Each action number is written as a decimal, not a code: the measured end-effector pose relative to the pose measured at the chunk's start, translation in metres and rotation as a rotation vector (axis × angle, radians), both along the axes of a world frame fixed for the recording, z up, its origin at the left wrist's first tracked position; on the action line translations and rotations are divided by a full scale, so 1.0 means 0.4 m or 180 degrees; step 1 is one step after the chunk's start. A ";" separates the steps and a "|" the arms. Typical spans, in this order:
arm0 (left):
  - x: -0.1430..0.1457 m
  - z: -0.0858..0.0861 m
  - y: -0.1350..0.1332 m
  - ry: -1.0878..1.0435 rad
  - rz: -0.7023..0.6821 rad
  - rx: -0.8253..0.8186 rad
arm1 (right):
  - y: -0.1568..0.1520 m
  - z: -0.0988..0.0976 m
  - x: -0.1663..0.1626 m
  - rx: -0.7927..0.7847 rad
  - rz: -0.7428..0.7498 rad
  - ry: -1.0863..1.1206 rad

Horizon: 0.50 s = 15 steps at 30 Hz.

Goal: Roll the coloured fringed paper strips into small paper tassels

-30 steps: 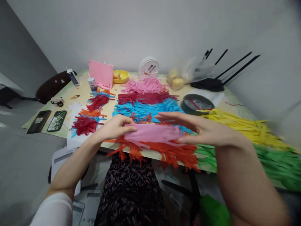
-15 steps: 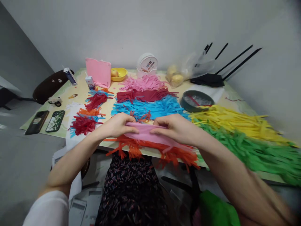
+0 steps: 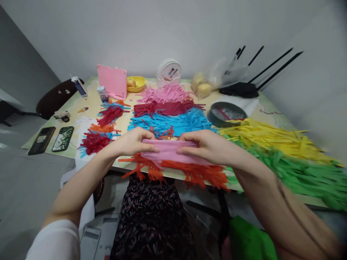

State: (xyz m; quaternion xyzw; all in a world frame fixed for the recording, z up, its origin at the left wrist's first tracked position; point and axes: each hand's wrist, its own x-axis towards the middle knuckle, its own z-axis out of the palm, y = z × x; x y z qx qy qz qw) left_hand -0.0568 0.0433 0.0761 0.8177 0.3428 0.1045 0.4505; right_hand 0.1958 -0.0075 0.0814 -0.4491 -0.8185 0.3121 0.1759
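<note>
Both my hands pinch a pink strip of paper (image 3: 169, 151) just above the table's near edge. My left hand (image 3: 132, 141) grips its left end, fingers closed on it. My right hand (image 3: 207, 146) holds the right part, thumb under and fingers on top. Under the strip lies an orange fringed paper band (image 3: 189, 171) that hangs over the table edge. Behind it lie blue fringe (image 3: 173, 122), dark red fringe (image 3: 165, 107) and pink fringe (image 3: 164, 94).
Long yellow fringe (image 3: 273, 139) and green fringe (image 3: 298, 171) stretch to the right. A dark round dish (image 3: 226, 113) sits behind them. Small fringe bundles (image 3: 100, 133), two phones (image 3: 51, 139), a pink board (image 3: 111, 82) and a yellow bowl (image 3: 137, 83) stand on the left.
My right hand went from flat and open over the pink strip to a grip on it, closer to my left hand. The strip is now bunched shorter between both hands.
</note>
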 end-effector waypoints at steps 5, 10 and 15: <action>-0.008 -0.024 -0.022 -0.0270 0.0300 -0.0175 | -0.015 -0.025 -0.001 0.0007 -0.0426 0.0346; -0.007 -0.061 -0.047 -0.1020 0.0596 -0.0933 | -0.038 -0.057 -0.004 0.0077 -0.0892 0.1037; 0.000 -0.110 -0.052 -0.1762 0.0948 -0.0646 | -0.051 -0.117 -0.006 0.0244 -0.1152 0.1902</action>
